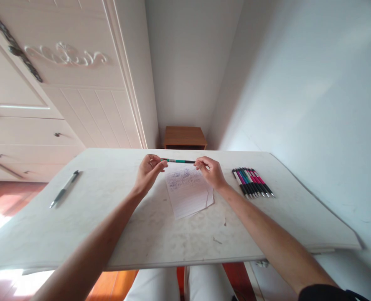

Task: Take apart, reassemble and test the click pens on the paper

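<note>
A green pen with a black grip point(179, 161) is held level above the far part of the table, stretched between both hands. My left hand point(150, 169) pinches its left end between thumb and fingers. At the black right end, my right hand point(211, 170) closes its fingertips around the tip, which is hidden. Beneath the pen lies a lined paper sheet point(190, 194) with blue scribbles on its upper part; a second sheet's edge shows under it.
On the right, several coloured pens point(252, 182) lie side by side in a row. A single grey-and-white pen point(64, 189) lies at the left of the white table point(135, 238). A wall point(313, 104) borders the right side, and a white cabinet point(88, 104) stands on the left.
</note>
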{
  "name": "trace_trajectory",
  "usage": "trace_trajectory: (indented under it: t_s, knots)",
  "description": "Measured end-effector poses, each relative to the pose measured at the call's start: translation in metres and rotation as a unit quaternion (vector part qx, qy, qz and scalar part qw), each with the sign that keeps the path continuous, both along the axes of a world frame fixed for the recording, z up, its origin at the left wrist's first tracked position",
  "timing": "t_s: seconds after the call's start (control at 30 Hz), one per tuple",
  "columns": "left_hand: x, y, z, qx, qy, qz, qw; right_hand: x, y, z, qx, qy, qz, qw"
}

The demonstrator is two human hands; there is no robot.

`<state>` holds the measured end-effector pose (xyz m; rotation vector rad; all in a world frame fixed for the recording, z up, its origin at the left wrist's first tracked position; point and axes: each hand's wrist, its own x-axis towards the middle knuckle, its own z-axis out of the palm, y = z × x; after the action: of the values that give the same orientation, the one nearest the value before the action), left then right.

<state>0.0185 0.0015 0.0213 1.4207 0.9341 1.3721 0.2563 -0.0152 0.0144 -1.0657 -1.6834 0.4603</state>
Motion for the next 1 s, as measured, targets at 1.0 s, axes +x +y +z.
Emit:
trace_trajectory:
  t_s: [1.0]
  knots:
    - [-0.006,0.002,0.002,0.001,0.047,0.024,0.999,-0.009,-0.011,0.003,-0.14,-0.026,0.09,0.986]
